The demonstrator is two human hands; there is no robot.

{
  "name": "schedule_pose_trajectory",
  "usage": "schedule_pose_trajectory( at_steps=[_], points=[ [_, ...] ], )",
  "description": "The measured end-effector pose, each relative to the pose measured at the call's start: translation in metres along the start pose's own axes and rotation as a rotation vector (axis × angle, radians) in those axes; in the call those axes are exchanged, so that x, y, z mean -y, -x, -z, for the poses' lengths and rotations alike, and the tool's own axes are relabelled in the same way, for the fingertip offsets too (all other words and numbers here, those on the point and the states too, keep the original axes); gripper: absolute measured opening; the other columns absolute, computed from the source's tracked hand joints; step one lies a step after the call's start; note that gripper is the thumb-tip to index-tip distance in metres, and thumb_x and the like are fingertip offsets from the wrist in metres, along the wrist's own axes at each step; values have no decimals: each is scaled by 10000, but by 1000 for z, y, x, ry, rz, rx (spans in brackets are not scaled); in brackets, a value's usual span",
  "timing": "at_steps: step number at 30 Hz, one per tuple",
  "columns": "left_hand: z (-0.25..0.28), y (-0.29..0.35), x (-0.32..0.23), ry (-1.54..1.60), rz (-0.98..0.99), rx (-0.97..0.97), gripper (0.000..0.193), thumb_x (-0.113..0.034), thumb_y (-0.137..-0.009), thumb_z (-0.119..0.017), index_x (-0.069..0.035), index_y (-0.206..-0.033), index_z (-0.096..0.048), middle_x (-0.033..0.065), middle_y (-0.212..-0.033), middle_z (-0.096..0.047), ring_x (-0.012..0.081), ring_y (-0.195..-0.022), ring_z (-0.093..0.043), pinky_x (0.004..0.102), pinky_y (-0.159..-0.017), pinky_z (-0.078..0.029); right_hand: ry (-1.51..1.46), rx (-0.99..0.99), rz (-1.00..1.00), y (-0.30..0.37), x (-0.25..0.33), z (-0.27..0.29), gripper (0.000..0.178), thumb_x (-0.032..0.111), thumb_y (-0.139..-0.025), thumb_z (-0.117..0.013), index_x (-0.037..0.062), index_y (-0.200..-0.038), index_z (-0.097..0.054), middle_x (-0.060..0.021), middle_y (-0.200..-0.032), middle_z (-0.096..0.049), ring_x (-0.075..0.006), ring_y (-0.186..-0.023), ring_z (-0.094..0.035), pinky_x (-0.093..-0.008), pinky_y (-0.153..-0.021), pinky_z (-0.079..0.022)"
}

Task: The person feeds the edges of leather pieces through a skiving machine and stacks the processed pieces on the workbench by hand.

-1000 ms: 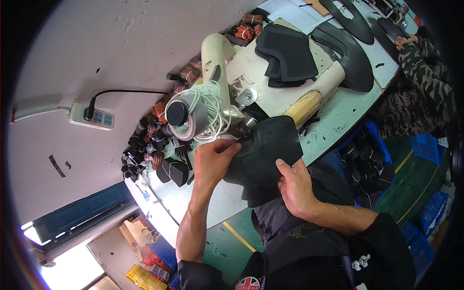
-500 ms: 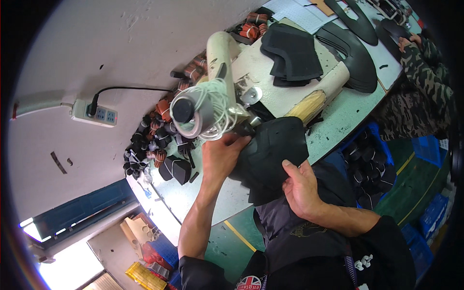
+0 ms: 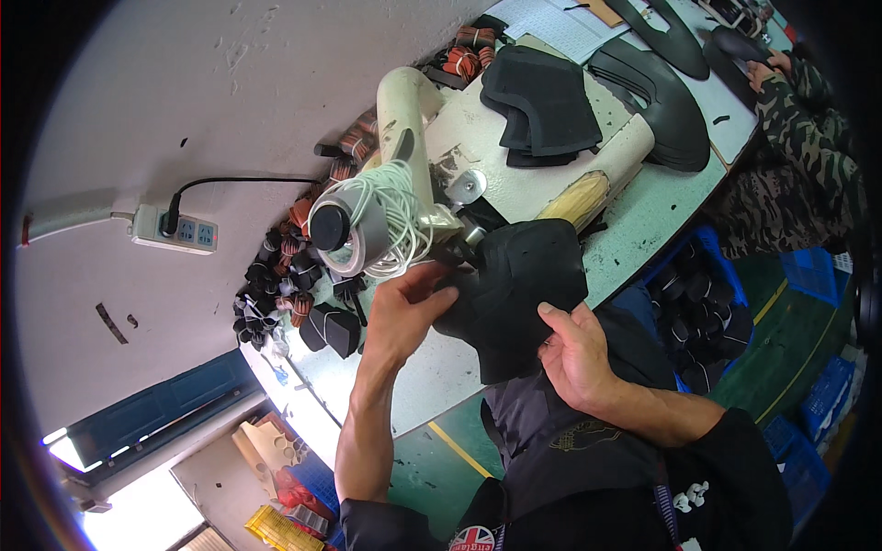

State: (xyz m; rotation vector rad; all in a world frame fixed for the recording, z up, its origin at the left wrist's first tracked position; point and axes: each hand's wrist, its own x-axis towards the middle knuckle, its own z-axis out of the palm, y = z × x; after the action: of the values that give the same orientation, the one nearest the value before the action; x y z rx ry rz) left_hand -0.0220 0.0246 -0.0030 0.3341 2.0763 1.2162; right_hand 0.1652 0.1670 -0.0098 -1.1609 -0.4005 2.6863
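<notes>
A limp black shoe-part-like sheet piece (image 3: 519, 289), which seems to have more than one layer, hangs over the front of the bench by a cream bench machine (image 3: 402, 115). My left hand (image 3: 404, 308) pinches its left edge between thumb and fingers, close under the machine's working head (image 3: 464, 241). With the thumb on top and the fingers underneath, my right hand (image 3: 574, 354) grips its lower right edge. White cord (image 3: 397, 216) is wound around the machine's round grey end, just above my left hand. The exact working point is hidden behind the black piece.
A stack of black cut pieces (image 3: 547, 101) lies on the machine bed. Bundled orange and black strips (image 3: 294, 248) line the wall beside a power strip (image 3: 175, 230). Curved black sheets (image 3: 657, 101) are farther right, near a co-worker's camouflage sleeve (image 3: 795, 119). A blue crate (image 3: 703, 312) stands below.
My left hand has shifted slightly left and down along the black piece's edge, its thumb lower. The right hand keeps its grip almost in place. The view has shifted a little.
</notes>
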Motion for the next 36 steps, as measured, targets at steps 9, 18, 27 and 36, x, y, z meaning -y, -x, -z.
schedule_pose_trajectory(
  at_steps=[9,18,27,36],
  points=[
    [-21,-6,-53,-435,223,-120,206,-146,-861,-774,32,-965,-766,22,-734,-714,56,-706,-603,218,-665,-477,-68,31,44,7,-1,-6,290,32,-973,-551,63,-1259,-517,-68,-1239,-629,-204,-1164,-621,-404,-1021,-497],
    [-8,1,-7,-117,81,-103,244,-223,-838,-785,-17,-969,-774,67,-743,-718,87,-682,-633,266,-647,-494,-140,79,20,8,3,-5,307,28,-970,-537,60,-1275,-526,-80,-1259,-622,-221,-1185,-612,-424,-1037,-486],
    [-15,-6,-19,-345,153,-115,322,-271,-842,-780,-5,-1021,-757,109,-761,-726,101,-690,-647,287,-665,-499,-130,61,30,6,2,-4,326,38,-971,-517,38,-1296,-519,-112,-1309,-599,-262,-1253,-575,-470,-1081,-453],
    [-14,5,-12,-150,124,-107,223,-69,-873,-758,27,-1060,-684,28,-839,-722,50,-738,-600,202,-653,-458,-169,100,-7,7,0,1,342,16,-962,-509,20,-1304,-512,-114,-1270,-606,-247,-1175,-602,-451,-1007,-495]
  ],
)
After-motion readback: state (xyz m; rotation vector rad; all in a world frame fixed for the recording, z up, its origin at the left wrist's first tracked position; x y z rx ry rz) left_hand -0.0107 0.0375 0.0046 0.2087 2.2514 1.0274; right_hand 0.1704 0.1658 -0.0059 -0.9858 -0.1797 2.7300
